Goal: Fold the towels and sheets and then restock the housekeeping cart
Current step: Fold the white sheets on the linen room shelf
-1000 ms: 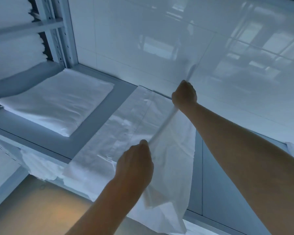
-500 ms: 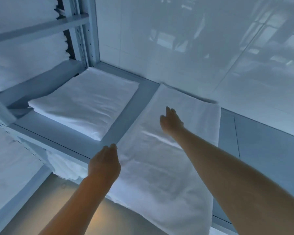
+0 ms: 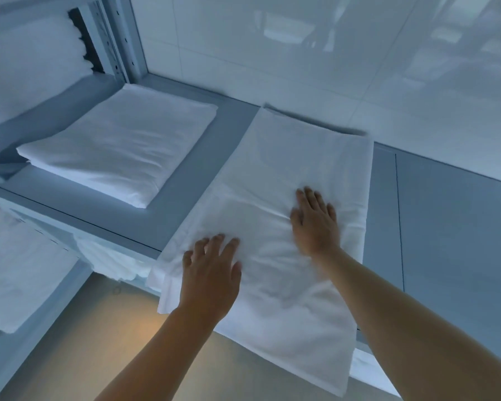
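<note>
**Two palms down, sheet half off the edge**

Both hands flat on the sheet (image 3: 287, 175), fingers straight, gripping nothing. My left hand (image 3: 210, 273) presses nr the sheet's left edge; my right hand (image 3: 314, 224) sits further out twd the wall, on a ridge of creases running across betw the two. The sheet lies on the grey shelf (image 3: 168, 215), but the part nearest me, below my wrists, hangs over the shelf's front lip.

Risks as I see them: if I lift both palms at once, the overhang could drag the sheet off the lip, since thin cotton slides easily on a smooth surface. Smoothing w/ uneven pressure could push the creases into a skewed fold, so the edges won't line up. To the left of my left hand a folded sheet (image 3: 119, 146) lies well apart, prob safe from a bump.
</note>
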`<control>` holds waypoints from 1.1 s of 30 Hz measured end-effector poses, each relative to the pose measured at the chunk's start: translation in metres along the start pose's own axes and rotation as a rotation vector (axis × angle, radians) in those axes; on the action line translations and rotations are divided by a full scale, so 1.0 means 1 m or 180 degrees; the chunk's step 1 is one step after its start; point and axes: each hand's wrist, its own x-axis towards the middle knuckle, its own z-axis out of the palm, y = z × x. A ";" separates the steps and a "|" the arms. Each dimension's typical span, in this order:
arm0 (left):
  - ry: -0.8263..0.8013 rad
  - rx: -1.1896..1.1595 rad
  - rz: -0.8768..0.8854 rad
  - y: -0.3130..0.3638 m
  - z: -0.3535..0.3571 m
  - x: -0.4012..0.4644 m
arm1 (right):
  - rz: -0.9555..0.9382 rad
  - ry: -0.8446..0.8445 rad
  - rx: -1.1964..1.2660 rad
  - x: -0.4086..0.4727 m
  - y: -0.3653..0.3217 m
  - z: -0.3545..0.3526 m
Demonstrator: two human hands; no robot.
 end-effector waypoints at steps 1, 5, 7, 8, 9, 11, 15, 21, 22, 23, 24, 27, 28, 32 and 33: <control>0.0017 0.0005 0.0037 0.007 0.001 -0.004 | -0.0026 0.0015 0.0036 -0.006 0.008 -0.002; 0.0031 -0.0096 0.0183 0.043 0.008 -0.016 | -0.0088 0.0019 0.0103 -0.033 0.038 -0.013; -0.0043 -0.0138 0.0290 0.066 0.014 -0.014 | -0.0092 0.0009 0.0151 -0.049 0.051 -0.016; -0.0076 -0.0105 0.0399 0.079 0.016 -0.011 | -0.0090 0.0008 0.0167 -0.058 0.056 -0.018; -0.0113 -0.0049 0.0548 0.091 0.019 -0.006 | -0.0082 0.0004 0.0180 -0.067 0.062 -0.019; -0.0164 0.0114 0.0860 0.114 0.025 0.005 | -0.0078 -0.0002 0.0182 -0.085 0.076 -0.022; -0.0383 0.0380 0.1079 0.145 0.040 0.024 | -0.0117 0.0017 0.0167 -0.120 0.109 -0.029; -0.0302 0.0405 0.1345 0.173 0.069 0.009 | -0.0111 -0.0028 0.0189 -0.161 0.148 -0.040; -0.0278 0.0368 0.1358 0.175 0.072 0.005 | -0.0111 -0.0042 0.0181 -0.165 0.152 -0.040; -0.0281 0.0326 0.1366 0.178 0.074 0.002 | -0.0136 -0.0070 0.0180 -0.169 0.156 -0.041; -0.0304 0.0301 0.1369 0.182 0.076 -0.002 | -0.0180 -0.0112 0.0198 -0.173 0.161 -0.043; -0.0352 0.0288 0.1304 0.191 0.078 -0.018 | -0.0321 -0.0060 0.0281 -0.177 0.185 -0.056; -0.0365 0.0271 0.1276 0.193 0.078 -0.023 | -0.0318 0.0015 0.0242 -0.175 0.198 -0.063; -0.0191 0.0433 0.1355 0.197 0.067 -0.015 | -0.0274 -0.0099 -0.0078 -0.167 0.239 -0.076; -0.0129 0.0521 0.1418 0.199 0.065 -0.007 | -0.0272 -0.0133 -0.0072 -0.167 0.242 -0.074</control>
